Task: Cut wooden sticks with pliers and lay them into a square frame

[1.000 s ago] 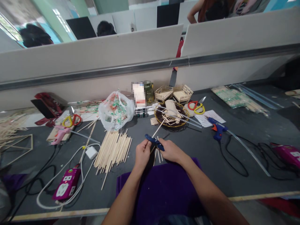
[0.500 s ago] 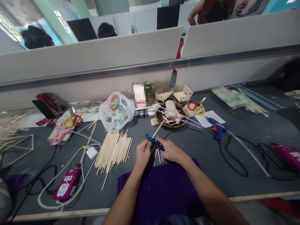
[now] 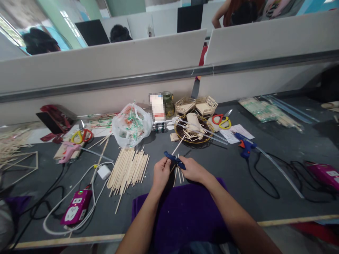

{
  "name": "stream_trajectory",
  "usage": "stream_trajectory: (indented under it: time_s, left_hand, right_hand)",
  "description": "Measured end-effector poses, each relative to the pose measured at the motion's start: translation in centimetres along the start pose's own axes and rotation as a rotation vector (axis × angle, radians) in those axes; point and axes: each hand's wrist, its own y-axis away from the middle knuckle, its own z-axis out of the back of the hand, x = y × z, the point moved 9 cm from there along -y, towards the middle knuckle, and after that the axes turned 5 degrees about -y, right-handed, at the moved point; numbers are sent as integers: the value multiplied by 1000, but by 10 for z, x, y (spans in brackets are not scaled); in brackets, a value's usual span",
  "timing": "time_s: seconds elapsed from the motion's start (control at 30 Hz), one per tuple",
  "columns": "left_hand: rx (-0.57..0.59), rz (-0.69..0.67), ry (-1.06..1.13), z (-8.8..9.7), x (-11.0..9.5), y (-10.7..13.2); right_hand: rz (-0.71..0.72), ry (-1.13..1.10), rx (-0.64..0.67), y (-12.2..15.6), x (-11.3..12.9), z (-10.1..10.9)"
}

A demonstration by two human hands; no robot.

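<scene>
The work surface is a dark grey table point(image 3: 212, 183), backed by a white partition point(image 3: 106, 65) across the upper part of the frame. A blue hand tool point(image 3: 172, 157) is at the centre of the frame, above the table, between the two hands.

Left hand point(image 3: 161, 173): fingers curled closed at the left end of the tool, thumb on top. Whether it also pinches a stick cannot be told.

Right hand point(image 3: 194, 170): closed around the right end of the tool; the fingertips are partly hidden.

A single wooden stick point(image 3: 178, 145) slants from the tool toward the upper right; its lower end is hidden at the tool. Several short sticks point(image 3: 180, 175) show just below the tool, near a folded purple cloth point(image 3: 190, 211) at lower centre.

A row of loose sticks point(image 3: 128, 169) lies left of the left hand. Above it is a filled plastic bag point(image 3: 131, 127). A wicker basket point(image 3: 198, 142) containing wooden pieces stands above the right hand. A blue glue gun point(image 3: 247, 150) lies right of centre; a pink glue gun point(image 3: 69, 151) lies at left.
</scene>
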Motion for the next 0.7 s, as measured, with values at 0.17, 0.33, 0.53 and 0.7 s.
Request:
stream_trajectory:
  time_s: [0.17,0.33,0.53,0.7]
  left_hand:
    - [1,-5,-9,0,-1,-1]
    - [9,-24,-25,0,-4,-3]
    - [-21,35,-87,13,7,-6]
    - [-90,56,-59,22,15,-9]
  right_hand:
    - [11,-8,-3,0,-2,0]
    - [36,-36,-31,-2,-3,0]
    - [12,-92,-120,8,1,22]
    - [-30,3,-338,24,-11,60]
